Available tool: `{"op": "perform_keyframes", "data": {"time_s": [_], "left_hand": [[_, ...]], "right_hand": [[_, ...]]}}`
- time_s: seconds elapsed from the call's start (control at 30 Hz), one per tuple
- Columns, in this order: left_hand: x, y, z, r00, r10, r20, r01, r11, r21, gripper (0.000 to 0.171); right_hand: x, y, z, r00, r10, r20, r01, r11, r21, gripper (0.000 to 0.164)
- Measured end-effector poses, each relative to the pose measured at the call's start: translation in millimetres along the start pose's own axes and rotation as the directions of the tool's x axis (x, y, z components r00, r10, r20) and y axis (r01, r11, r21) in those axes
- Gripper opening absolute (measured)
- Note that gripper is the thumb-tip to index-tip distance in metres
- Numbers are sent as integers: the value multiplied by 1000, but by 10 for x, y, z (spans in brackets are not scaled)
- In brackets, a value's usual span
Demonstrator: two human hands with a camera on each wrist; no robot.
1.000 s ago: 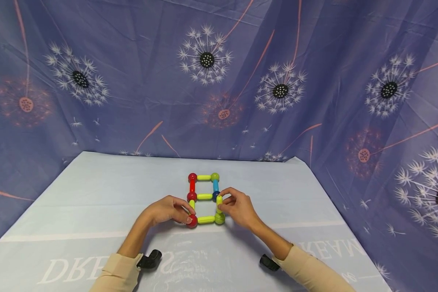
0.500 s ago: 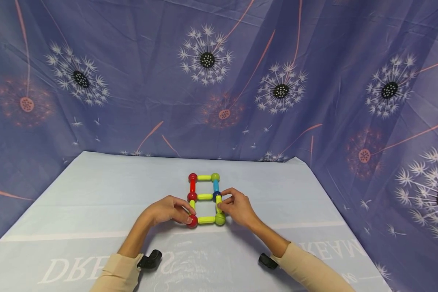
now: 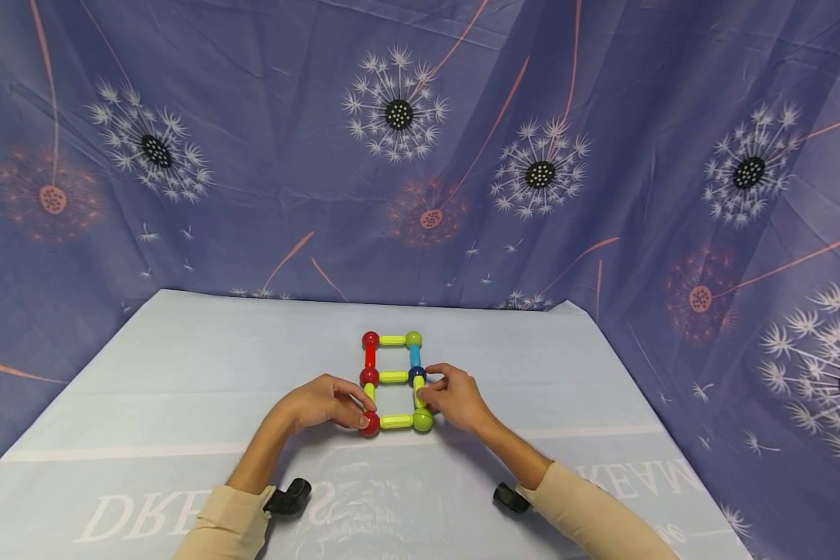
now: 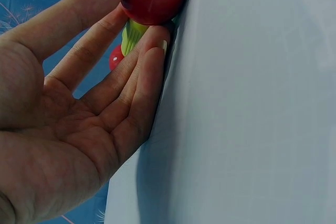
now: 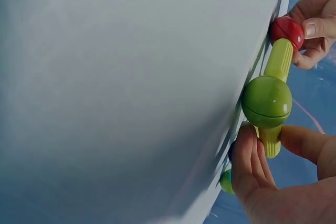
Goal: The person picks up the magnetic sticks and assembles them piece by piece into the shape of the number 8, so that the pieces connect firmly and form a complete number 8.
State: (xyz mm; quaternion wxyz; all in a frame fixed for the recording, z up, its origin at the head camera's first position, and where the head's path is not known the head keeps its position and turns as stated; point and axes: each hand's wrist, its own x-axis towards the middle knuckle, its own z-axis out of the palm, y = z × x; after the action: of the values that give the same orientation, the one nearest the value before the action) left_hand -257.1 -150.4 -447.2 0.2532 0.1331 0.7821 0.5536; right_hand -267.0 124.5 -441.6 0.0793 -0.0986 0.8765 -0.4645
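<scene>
A flat ladder of magnetic rods and balls lies on the table, two squares joined end to end. My left hand (image 3: 325, 403) holds the near red ball (image 3: 371, 425), thumb on its near side and fingers around its left. In the left wrist view a yellow-green rod (image 4: 134, 36) shows behind that ball. My right hand (image 3: 460, 399) pinches the right-side yellow-green rod (image 3: 418, 389) between thumb and fingers. This rod runs from the near green ball (image 3: 423, 420) to the dark blue ball (image 3: 416, 375); whether it touches the blue one is hard to tell.
Beyond the hands, the far square has a red rod (image 3: 369, 357), a light blue rod (image 3: 414, 356), a far red ball (image 3: 370, 339) and a far green ball (image 3: 413, 339). A pale cloth (image 3: 182, 373) covers the table. Behind hangs a purple dandelion curtain (image 3: 287, 155).
The right-side yellow-green rod's far end has tilted down toward the dark blue ball, with my right hand moving slightly along. My left hand stays on the red ball.
</scene>
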Motion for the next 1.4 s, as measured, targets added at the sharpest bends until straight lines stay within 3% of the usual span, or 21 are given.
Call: {"op": "perform_keyframes", "data": {"time_s": [0.77,1.4], "left_hand": [[0,9,4,1000,-1,5,1,1000,-2,29],[-9,-6,-5,1000,5,6,-5,1000,-6,29]], "right_hand": [[6,63,16,1000,9,17,-10,998,56,52],[15,54,16,998,32,46,-34,998,44,50]]}}
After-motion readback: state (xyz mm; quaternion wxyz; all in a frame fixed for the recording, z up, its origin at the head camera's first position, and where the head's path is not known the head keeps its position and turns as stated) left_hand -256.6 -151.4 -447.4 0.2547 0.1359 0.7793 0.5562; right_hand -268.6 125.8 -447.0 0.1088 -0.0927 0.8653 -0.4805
